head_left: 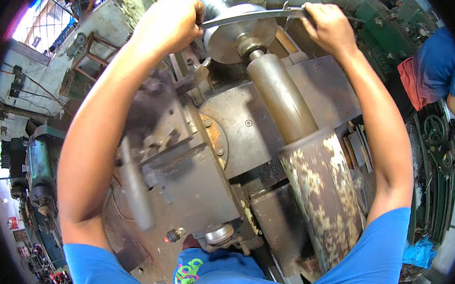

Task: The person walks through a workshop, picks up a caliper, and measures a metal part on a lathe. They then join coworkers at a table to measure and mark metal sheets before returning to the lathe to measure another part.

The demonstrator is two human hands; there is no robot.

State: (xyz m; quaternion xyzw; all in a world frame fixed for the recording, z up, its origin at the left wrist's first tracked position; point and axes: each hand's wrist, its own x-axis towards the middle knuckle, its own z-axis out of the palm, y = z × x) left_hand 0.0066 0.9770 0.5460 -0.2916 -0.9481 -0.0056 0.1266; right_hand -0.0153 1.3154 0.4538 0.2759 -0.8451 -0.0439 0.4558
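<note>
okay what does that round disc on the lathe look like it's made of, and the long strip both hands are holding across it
The disc looks like bare machined steel: grey, with a dull sheen on its face. The strip, held by the left hand and right hand, seems to be thin metal too, grey and slightly bowed; it may be a file or an abrasive band, hard to tell.

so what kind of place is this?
Most likely a machine shop. Both hands, left hand and right hand, hold a long metal strip across a steel disc on a worn lathe; more green machines stand alongside.
</note>
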